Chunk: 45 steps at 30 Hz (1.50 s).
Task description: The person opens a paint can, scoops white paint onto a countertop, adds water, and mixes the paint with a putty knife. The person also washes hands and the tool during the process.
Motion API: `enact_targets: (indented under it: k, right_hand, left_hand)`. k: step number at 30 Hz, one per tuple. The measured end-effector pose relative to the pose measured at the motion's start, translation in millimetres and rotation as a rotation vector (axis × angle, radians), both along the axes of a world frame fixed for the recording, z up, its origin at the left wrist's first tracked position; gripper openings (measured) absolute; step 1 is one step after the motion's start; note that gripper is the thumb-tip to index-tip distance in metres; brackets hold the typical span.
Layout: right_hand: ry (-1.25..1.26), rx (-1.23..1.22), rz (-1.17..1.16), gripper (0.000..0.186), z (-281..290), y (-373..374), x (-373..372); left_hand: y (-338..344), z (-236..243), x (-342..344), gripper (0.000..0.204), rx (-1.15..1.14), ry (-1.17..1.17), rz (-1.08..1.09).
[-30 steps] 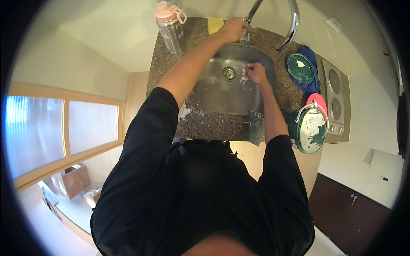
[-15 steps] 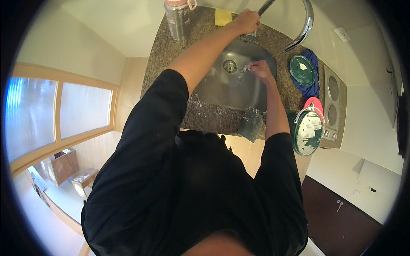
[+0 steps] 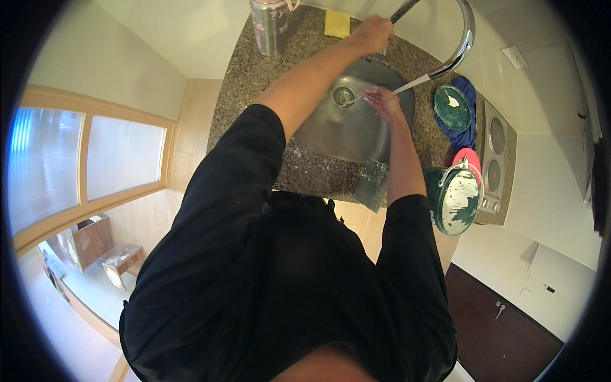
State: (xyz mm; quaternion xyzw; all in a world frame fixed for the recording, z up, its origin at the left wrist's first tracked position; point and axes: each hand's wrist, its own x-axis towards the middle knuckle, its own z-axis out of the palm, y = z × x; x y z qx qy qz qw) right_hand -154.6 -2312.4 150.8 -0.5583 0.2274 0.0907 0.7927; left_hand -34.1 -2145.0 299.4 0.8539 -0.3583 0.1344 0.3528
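Currently, the left hand is gripping the tap low down; the tap is standing behind the steel sink, its curved neck arching over to the right. The right hand's grip is staying loosely open, fingers spread over the basin near the drain, and a stream of water is running from the spout onto it. A metal bottle and a yellow cloth are resting on the speckled desk at the left. At the right, a green lid is lying on blue fabric, while a white-smeared green bucket is standing nearer the person.
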Motion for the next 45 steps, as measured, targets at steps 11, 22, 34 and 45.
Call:
enact_targets:
  k: [11, 22, 34, 45]
  right_hand:
    - [0.063, 0.285, -0.477, 0.012, -26, 15, 9]
    - [0.099, -0.958, -0.022, 0.018, -8, 21, -23]
    - [-0.093, -1.317, 0.216, 0.054, -30, 6, -17]
    - [-0.104, -1.136, 0.129, 0.036, -48, 10, -10]
  left_hand:
    - [22, -6, -12, 0.027, -0.061, 0.149, 0.000]
    - [12, -5, -5, 0.030, -0.045, 0.108, -0.046]
    - [-14, -8, 1, 0.024, -0.044, 0.230, 0.029]
    - [-6, -18, 27, 0.021, 0.031, 0.218, -0.024]
